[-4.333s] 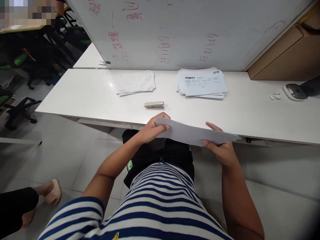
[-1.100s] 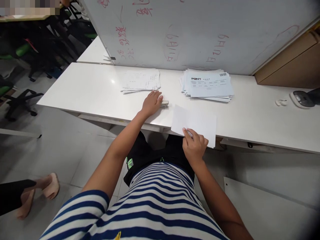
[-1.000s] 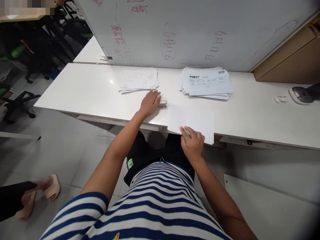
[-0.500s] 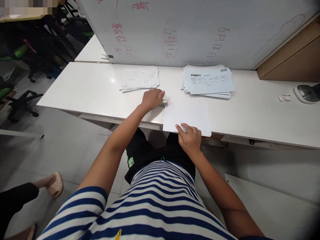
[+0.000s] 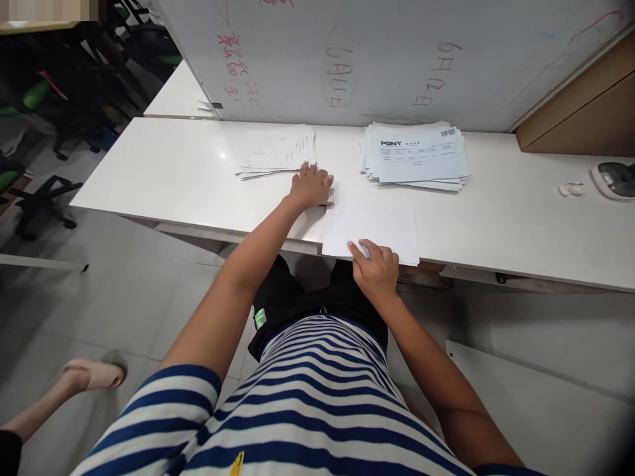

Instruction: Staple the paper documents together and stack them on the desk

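Observation:
A small stack of blank white paper [image 5: 374,215] lies at the desk's front edge, slightly overhanging it. My right hand [image 5: 377,268] grips its near edge, with some fingers on top and the rest out of sight. My left hand [image 5: 311,186] lies palm down over a small stapler [image 5: 330,197] at the stack's left edge. Its fingers are spread and stretched forward, and most of the stapler is hidden under the palm. Just beyond it lies a pile of printed sheets [image 5: 275,149]. A thicker pile of printed forms [image 5: 417,155] rests behind the blank paper.
A whiteboard [image 5: 387,59] with red writing rises behind the white desk [image 5: 173,172]. To the right are a cardboard box [image 5: 575,106], a small white object [image 5: 571,190] and a dark-topped device [image 5: 615,180]. Another person's foot [image 5: 94,375] is at lower left, with office chairs [image 5: 44,205] beyond.
My left hand has shifted forward over the stapler, its fingers uncurling and spreading. My right hand stays on the paper. The other person's foot has moved.

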